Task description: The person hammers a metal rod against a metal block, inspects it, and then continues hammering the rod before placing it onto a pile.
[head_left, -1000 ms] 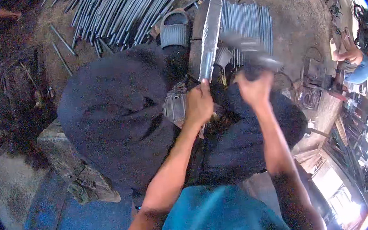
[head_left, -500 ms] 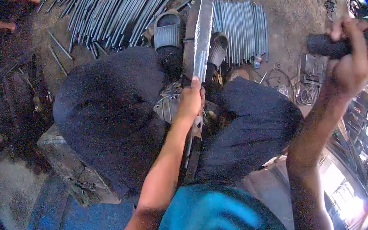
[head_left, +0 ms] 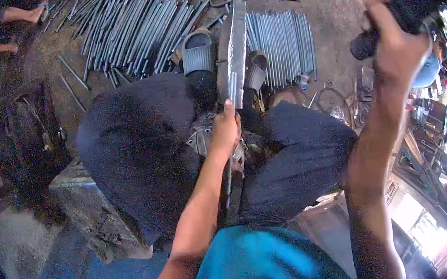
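Metal rod (head_left: pixel 233 89) lies along the near end of that long metal bar (head_left: pixel 238 33), fingers of the left hand (head_left: pixel 226 130) clamped on it. Right hand (head_left: pixel 398 50) has its fingers round a raised, hammer-ish tool (head_left: pixel 411 5). Hammering step, I'd guess; next move calls for steady hold, good aim imo.

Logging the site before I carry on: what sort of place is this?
Probably a metal workshop: a heap of metal rods, a neat row of rods beside it, and a dark, hammer-like tool in the right hand.
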A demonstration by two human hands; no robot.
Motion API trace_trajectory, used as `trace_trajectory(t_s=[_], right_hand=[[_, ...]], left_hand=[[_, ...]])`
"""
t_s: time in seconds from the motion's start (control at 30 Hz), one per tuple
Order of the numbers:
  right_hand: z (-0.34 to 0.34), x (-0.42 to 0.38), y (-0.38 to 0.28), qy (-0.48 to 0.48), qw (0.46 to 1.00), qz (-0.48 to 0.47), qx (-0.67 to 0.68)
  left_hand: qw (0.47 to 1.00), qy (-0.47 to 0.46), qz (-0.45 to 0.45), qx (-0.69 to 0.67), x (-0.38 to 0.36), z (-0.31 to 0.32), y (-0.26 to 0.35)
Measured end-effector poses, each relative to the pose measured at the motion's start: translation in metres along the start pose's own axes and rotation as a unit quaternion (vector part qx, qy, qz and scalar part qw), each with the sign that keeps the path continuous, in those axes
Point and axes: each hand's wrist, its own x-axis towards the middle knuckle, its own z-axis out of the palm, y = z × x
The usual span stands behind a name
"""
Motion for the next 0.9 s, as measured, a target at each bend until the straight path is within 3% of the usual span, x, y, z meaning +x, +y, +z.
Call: trace_trajectory(t_s=[0.03,0.07,0.13,0.17,0.2,0.23,0.27,0.33,0.4,0.43,0.47,0.5,0.53,0.6,0.67,0.7,0.77,0.8,0.83,0.87,0.9], right_hand=[[-0.009,-0.001,0.012,-0.070,0.983,-0.166,-0.035],[-0.003,-0.016,0.002,-0.043,0.983,-0.042,0.171],[0.014,-0.062,0.020,-0.051,0.958,0.030,0.280],[0.029,-0.098,0.038,-0.087,0.967,0.062,0.231],[0.048,-0.132,0.067,-0.072,0.995,-0.051,0.055],[0.069,-0.170,0.102,-0.055,0.977,-0.164,-0.122],[0.082,-0.213,0.148,-0.401,0.889,0.078,-0.206],[0.087,-0.189,0.130,-0.379,0.893,0.172,-0.169],[0.080,-0.139,0.113,-0.328,0.917,0.100,-0.203],[0.069,-0.114,0.093,-0.307,0.933,0.100,-0.158],[0.057,-0.092,0.088,-0.292,0.927,0.056,-0.227],[0.045,-0.069,0.069,-0.203,0.973,0.013,-0.113],[0.032,-0.046,0.056,-0.153,0.982,0.005,-0.111],[-0.003,-0.014,0.026,-0.093,0.990,0.057,-0.094],[-0.015,-0.006,0.010,-0.056,0.996,-0.015,0.068],[-0.010,-0.016,0.014,-0.060,0.996,-0.012,0.068],[0.016,-0.059,0.041,-0.029,0.946,0.037,0.321],[0.038,-0.102,0.079,-0.075,0.911,0.026,0.405],[0.055,-0.149,0.099,-0.122,0.972,0.032,0.198],[0.070,-0.189,0.117,-0.165,0.986,0.031,-0.016],[0.080,-0.215,0.145,-0.330,0.924,0.113,-0.158]], left_hand=[[1.000,-0.005,0.009,0.006,0.007,-0.004,-0.003],[1.000,-0.007,0.015,0.015,0.009,-0.005,-0.005],[1.000,-0.004,0.005,0.015,0.010,-0.006,-0.006],[1.000,-0.004,0.002,0.016,0.012,-0.005,-0.005],[1.000,-0.002,0.001,0.018,0.019,-0.005,-0.009],[0.991,0.067,0.077,0.089,0.028,-0.003,-0.015],[0.967,0.131,0.149,0.160,0.031,-0.003,-0.023],[0.969,0.112,0.137,0.174,0.030,-0.002,-0.020],[0.998,-0.001,0.004,0.061,0.015,-0.002,-0.009],[1.000,-0.027,-0.007,-0.002,0.002,0.002,-0.004],[1.000,-0.030,0.002,-0.004,0.005,0.005,0.004],[0.999,-0.029,-0.004,-0.017,0.006,0.005,0.007],[0.999,-0.028,-0.020,-0.028,0.004,0.005,0.003],[0.998,-0.044,-0.017,-0.044,0.010,0.006,-0.002],[0.997,-0.046,-0.017,-0.058,0.009,0.007,-0.002],[0.997,-0.048,-0.028,-0.048,0.008,0.007,0.000],[0.997,-0.054,-0.026,-0.050,0.011,0.006,-0.001],[0.997,-0.063,-0.023,-0.049,0.011,0.006,-0.002],[0.996,-0.056,-0.041,-0.054,0.009,0.007,0.003],[0.996,-0.054,-0.040,-0.057,0.022,0.008,-0.006],[0.998,0.029,0.029,0.037,0.039,0.009,-0.026]])
